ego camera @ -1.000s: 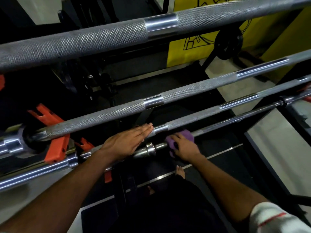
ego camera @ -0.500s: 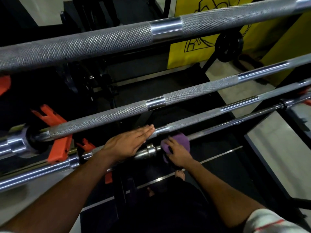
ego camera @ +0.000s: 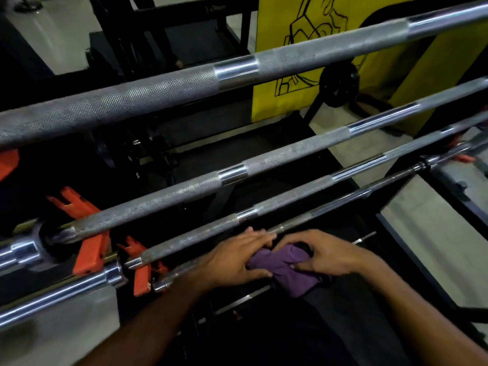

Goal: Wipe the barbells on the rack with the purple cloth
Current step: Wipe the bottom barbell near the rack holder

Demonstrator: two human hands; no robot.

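Several steel barbells lie across the rack, slanting up to the right: a thick top barbell [ego camera: 163, 91], a middle barbell [ego camera: 184, 192], a third barbell [ego camera: 311, 190] and the thin lowest barbell [ego camera: 369, 192]. The purple cloth [ego camera: 287, 268] is bunched low in the middle, over the near part of the lowest barbell. My left hand [ego camera: 237, 258] grips the cloth's left edge, thumb underneath. My right hand [ego camera: 324, 256] pinches its right side. The two hands nearly touch above the cloth.
Orange rack hooks [ego camera: 89, 244] hold the bar ends at left, beside chrome sleeves [ego camera: 55, 297]. A yellow panel [ego camera: 298, 30] with a black drawing stands behind. A black weight plate [ego camera: 339, 84] hangs near it. Dark mats and pale floor lie below.
My left hand left the third barbell and came down to the cloth. The cloth, earlier wrapped on the lowest bar under my right hand alone, is now held in both hands.
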